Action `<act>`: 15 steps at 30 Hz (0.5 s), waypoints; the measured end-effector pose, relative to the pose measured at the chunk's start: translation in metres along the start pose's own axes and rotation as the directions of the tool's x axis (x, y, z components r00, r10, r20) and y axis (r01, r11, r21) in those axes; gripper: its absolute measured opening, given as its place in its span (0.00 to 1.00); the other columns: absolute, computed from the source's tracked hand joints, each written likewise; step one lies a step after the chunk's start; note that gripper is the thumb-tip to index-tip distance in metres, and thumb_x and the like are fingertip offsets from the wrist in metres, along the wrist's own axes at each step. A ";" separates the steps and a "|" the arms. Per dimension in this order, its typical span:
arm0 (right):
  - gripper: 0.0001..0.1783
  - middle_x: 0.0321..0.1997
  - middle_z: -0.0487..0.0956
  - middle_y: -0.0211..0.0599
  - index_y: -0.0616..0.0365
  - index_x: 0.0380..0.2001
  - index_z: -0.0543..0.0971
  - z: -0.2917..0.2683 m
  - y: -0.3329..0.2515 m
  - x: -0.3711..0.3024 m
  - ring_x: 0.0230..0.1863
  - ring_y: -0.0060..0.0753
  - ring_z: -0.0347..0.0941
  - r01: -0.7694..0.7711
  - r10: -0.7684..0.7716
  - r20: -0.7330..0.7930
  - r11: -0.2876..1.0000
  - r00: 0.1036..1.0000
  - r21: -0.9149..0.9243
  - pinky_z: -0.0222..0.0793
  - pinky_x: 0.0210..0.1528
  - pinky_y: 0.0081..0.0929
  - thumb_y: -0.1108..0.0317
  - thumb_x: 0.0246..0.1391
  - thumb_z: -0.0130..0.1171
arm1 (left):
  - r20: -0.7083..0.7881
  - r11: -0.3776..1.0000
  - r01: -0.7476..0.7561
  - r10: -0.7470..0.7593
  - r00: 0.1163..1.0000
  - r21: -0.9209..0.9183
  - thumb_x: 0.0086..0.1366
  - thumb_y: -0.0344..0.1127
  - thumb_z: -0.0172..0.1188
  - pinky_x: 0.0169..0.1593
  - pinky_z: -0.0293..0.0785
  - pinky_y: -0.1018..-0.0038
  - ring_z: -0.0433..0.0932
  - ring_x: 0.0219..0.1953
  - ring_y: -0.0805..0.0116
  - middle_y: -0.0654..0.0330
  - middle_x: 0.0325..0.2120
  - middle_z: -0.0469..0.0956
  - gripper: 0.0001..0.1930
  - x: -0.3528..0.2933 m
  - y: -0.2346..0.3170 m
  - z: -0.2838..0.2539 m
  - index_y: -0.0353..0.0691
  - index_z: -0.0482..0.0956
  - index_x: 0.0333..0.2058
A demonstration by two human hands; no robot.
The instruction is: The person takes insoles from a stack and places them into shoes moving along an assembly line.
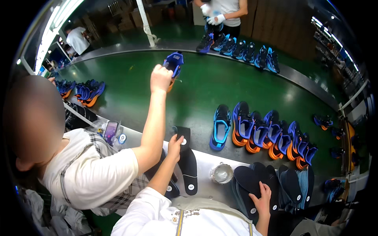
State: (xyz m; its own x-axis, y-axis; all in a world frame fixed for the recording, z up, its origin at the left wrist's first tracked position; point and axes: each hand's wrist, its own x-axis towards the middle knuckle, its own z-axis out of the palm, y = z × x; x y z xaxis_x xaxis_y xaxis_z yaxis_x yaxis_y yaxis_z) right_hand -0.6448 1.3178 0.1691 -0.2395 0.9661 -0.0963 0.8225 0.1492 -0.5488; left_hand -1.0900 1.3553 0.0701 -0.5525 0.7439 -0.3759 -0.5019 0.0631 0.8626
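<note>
My left hand (175,147) is closed on a black insole (182,133) with a round white label, held over the edge of the metal ledge. Just below it, another black insole (188,167) lies lengthwise on the ledge. My right hand (262,200) rests on a pile of black insoles (247,177), its thumb and fingers spread apart over them. A round metal tin (221,173) stands between my two hands. Beyond it, a black and blue shoe (221,128) with a light blue rim sits on the green conveyor belt, beside a row of black shoes (258,131) with orange soles.
At my left, a co-worker's hand (161,78) holds a blue and orange shoe (174,65) over the green belt (134,98). A phone (111,131) lies near that person. Opposite, a gloved person (218,17) stands behind lined-up shoes (238,50). Blue-edged insoles (305,188) stand at right.
</note>
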 end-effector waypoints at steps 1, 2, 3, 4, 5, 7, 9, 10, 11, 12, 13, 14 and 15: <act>0.39 0.52 0.64 0.47 0.56 0.53 0.68 -0.001 -0.004 -0.002 0.55 0.50 0.58 -0.030 0.030 -0.003 0.999 1.000 0.026 0.54 0.56 0.38 0.65 0.33 0.68 | 0.014 1.000 0.014 -0.014 1.000 0.007 0.61 0.30 0.54 0.39 0.72 0.79 0.75 0.36 0.75 0.62 0.35 0.75 0.13 0.001 -0.004 -0.007 0.34 0.69 0.45; 0.39 0.51 0.66 0.46 0.57 0.53 0.67 -0.003 -0.008 0.000 0.54 0.49 0.59 -0.060 0.060 -0.003 0.998 0.998 -0.011 0.55 0.56 0.37 0.66 0.32 0.68 | 0.026 1.000 0.019 -0.019 0.999 0.008 0.61 0.30 0.54 0.39 0.72 0.79 0.75 0.36 0.75 0.62 0.36 0.75 0.14 -0.004 -0.009 -0.016 0.34 0.69 0.45; 0.39 0.51 0.66 0.46 0.57 0.53 0.67 -0.007 -0.010 0.000 0.54 0.48 0.60 -0.061 0.062 0.003 0.996 0.998 -0.058 0.55 0.56 0.37 0.66 0.32 0.69 | 0.032 0.999 0.044 -0.044 0.998 0.009 0.61 0.30 0.54 0.40 0.71 0.78 0.74 0.37 0.74 0.62 0.37 0.74 0.14 -0.013 -0.010 -0.018 0.34 0.68 0.45; 0.39 0.51 0.66 0.45 0.57 0.53 0.67 -0.008 -0.010 0.000 0.54 0.48 0.60 -0.074 0.075 0.009 0.994 0.997 -0.074 0.56 0.56 0.37 0.66 0.31 0.69 | 0.041 0.998 0.067 -0.067 0.997 0.002 0.61 0.30 0.54 0.42 0.70 0.78 0.74 0.39 0.74 0.61 0.38 0.74 0.15 -0.027 -0.008 -0.013 0.34 0.68 0.46; 0.40 0.51 0.66 0.45 0.56 0.53 0.67 -0.009 -0.009 0.000 0.54 0.48 0.60 -0.084 0.086 0.017 0.992 0.996 -0.091 0.56 0.56 0.37 0.66 0.31 0.69 | 0.038 0.995 0.096 -0.096 0.995 -0.006 0.60 0.29 0.54 0.44 0.69 0.77 0.73 0.41 0.73 0.60 0.39 0.74 0.16 -0.037 -0.009 -0.011 0.33 0.67 0.46; 0.40 0.51 0.66 0.45 0.56 0.52 0.67 -0.010 -0.011 0.004 0.54 0.48 0.60 -0.086 0.090 0.052 0.994 0.995 -0.073 0.56 0.56 0.38 0.66 0.31 0.69 | -0.024 0.993 0.116 -0.116 0.993 0.020 0.60 0.29 0.55 0.47 0.68 0.76 0.72 0.44 0.71 0.59 0.42 0.73 0.17 -0.054 -0.012 -0.030 0.32 0.66 0.48; 0.40 0.51 0.66 0.45 0.56 0.52 0.67 -0.011 -0.014 0.010 0.54 0.48 0.60 -0.093 0.097 0.084 0.994 0.992 -0.054 0.56 0.56 0.38 0.65 0.31 0.69 | -0.091 0.988 0.146 -0.142 0.986 0.046 0.59 0.28 0.55 0.49 0.66 0.75 0.71 0.46 0.69 0.56 0.44 0.72 0.19 -0.065 -0.016 -0.044 0.30 0.65 0.49; 0.39 0.51 0.67 0.45 0.57 0.52 0.67 -0.014 -0.016 0.012 0.54 0.48 0.61 -0.096 0.101 0.104 0.994 0.989 -0.049 0.57 0.56 0.38 0.65 0.30 0.69 | -0.165 0.980 0.115 -0.088 0.982 0.162 0.59 0.28 0.55 0.50 0.66 0.75 0.71 0.47 0.68 0.54 0.46 0.71 0.20 -0.073 -0.016 -0.046 0.29 0.63 0.50; 0.39 0.50 0.67 0.45 0.57 0.51 0.67 -0.016 -0.017 0.014 0.53 0.49 0.61 -0.100 0.105 0.125 0.994 0.987 -0.043 0.57 0.56 0.38 0.65 0.30 0.69 | -0.230 0.956 0.092 -0.026 0.973 0.280 0.59 0.28 0.55 0.51 0.65 0.75 0.70 0.49 0.66 0.52 0.48 0.69 0.22 -0.081 -0.015 -0.048 0.27 0.62 0.51; 0.38 0.49 0.68 0.46 0.58 0.50 0.68 -0.022 -0.013 0.015 0.51 0.48 0.64 -0.076 0.083 0.108 0.995 0.991 -0.065 0.60 0.53 0.37 0.66 0.29 0.70 | -0.186 0.863 0.038 0.066 0.980 0.504 0.58 0.30 0.56 0.53 0.63 0.72 0.68 0.51 0.62 0.49 0.50 0.67 0.25 -0.085 -0.006 -0.034 0.27 0.60 0.52; 0.38 0.49 0.68 0.46 0.58 0.50 0.68 -0.030 -0.013 0.016 0.51 0.48 0.64 -0.092 0.099 0.096 0.993 0.990 -0.074 0.60 0.53 0.37 0.66 0.29 0.70 | -0.144 0.703 -0.009 0.158 0.977 0.711 0.57 0.32 0.57 0.55 0.61 0.70 0.66 0.53 0.57 0.46 0.51 0.64 0.28 -0.089 0.004 -0.022 0.28 0.58 0.54; 0.36 0.48 0.68 0.46 0.59 0.48 0.70 -0.039 -0.017 0.018 0.50 0.47 0.65 -0.086 0.085 0.061 0.996 0.995 0.019 0.61 0.52 0.36 0.67 0.28 0.70 | -0.104 0.505 -0.039 0.252 0.962 0.862 0.55 0.33 0.58 0.56 0.59 0.67 0.64 0.55 0.53 0.43 0.53 0.62 0.31 -0.095 0.015 -0.011 0.28 0.56 0.55; 0.35 0.47 0.69 0.47 0.60 0.45 0.71 -0.049 -0.019 0.021 0.48 0.47 0.66 -0.075 0.072 0.025 0.991 0.997 0.109 0.62 0.51 0.35 0.69 0.27 0.69 | -0.007 0.389 -0.142 0.358 0.934 0.910 0.55 0.33 0.58 0.57 0.59 0.66 0.63 0.55 0.50 0.42 0.53 0.61 0.31 -0.097 0.022 -0.003 0.29 0.57 0.55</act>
State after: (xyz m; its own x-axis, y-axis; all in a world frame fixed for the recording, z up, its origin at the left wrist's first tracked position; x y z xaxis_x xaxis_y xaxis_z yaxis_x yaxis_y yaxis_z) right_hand -0.6396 1.3451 0.2183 -0.1919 0.9689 -0.1562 0.7773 0.0529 -0.6269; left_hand -1.0496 1.2823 0.1242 -0.7006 0.7122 -0.0446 0.4888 0.5244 0.6972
